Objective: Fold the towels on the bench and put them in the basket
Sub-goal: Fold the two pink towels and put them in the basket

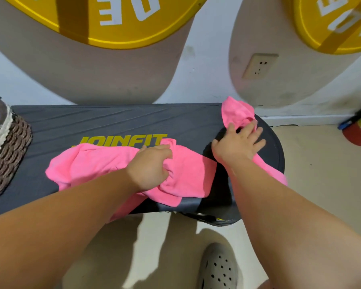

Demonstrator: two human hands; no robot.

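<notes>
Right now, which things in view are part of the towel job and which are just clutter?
Job: pink towel by logo, pink towel at bench end, bench, woven basket, left hand, right hand.
Lying about: yellow plates, wall socket, red container, grey clog.

The only camera rides on my head, looking forward and steeply down, close over the black padded counter (71,122) toward the white wall (206,59).

Bench (56,124) top open — basket (10,142) leftward.

Two towels (188,170) (236,113), one basket (10,142), one bench (113,122)
</notes>
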